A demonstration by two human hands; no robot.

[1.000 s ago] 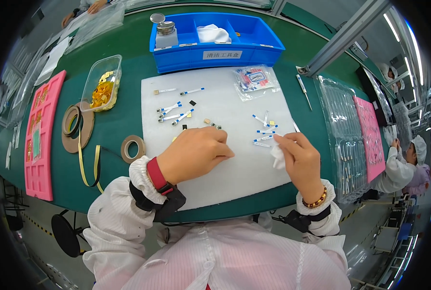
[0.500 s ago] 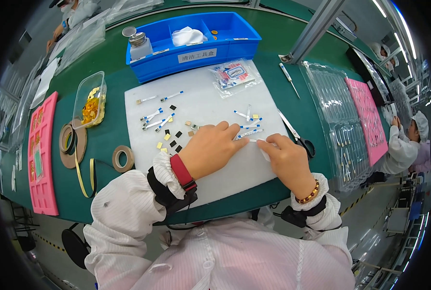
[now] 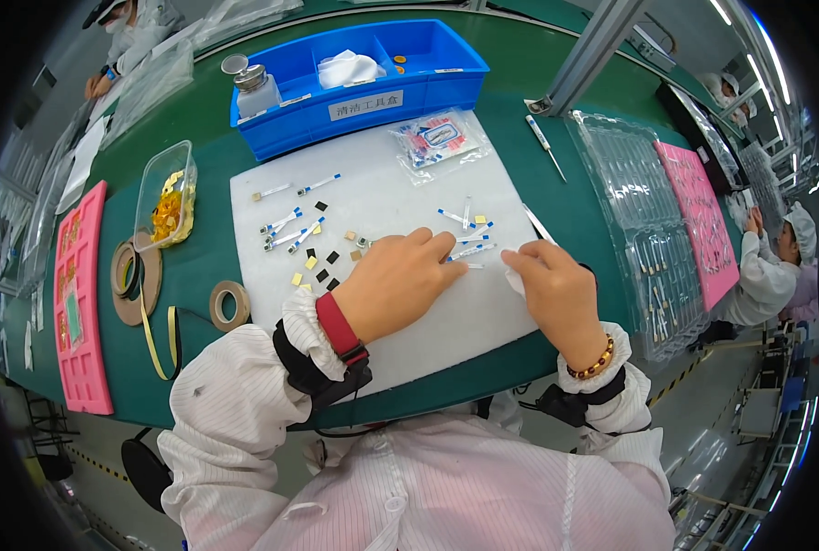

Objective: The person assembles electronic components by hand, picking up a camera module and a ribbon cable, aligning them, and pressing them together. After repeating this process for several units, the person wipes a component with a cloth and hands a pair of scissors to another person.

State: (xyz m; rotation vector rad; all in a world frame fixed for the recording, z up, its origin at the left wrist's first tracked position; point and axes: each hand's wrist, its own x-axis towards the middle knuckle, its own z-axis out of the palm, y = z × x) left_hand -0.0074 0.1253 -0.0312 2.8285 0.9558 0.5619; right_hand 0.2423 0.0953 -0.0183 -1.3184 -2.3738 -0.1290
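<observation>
My left hand is closed over a white foam sheet. Its thumb and fingertips pinch a small flex cable, whose whitish end sticks out to the right; the rest is hidden under the hand. To its right, my right hand pinches a white wipe, largely covered by the fingers. Just beyond my left fingertips lie several blue-and-white flex cables. More flex cables with small dark modules lie at the left of the sheet, near small black pads and yellowish pads.
Behind the sheet stands a blue divided box with a dispenser bottle. Tape rolls, a clear tub and a pink tray lie left. Scissors, a screwdriver and clear blister trays are right.
My right hand has drawn a little to the right with the wipe, away from my left fingertips and the pinched cable end. My left hand stays nearly in place. The view shifts slightly.
</observation>
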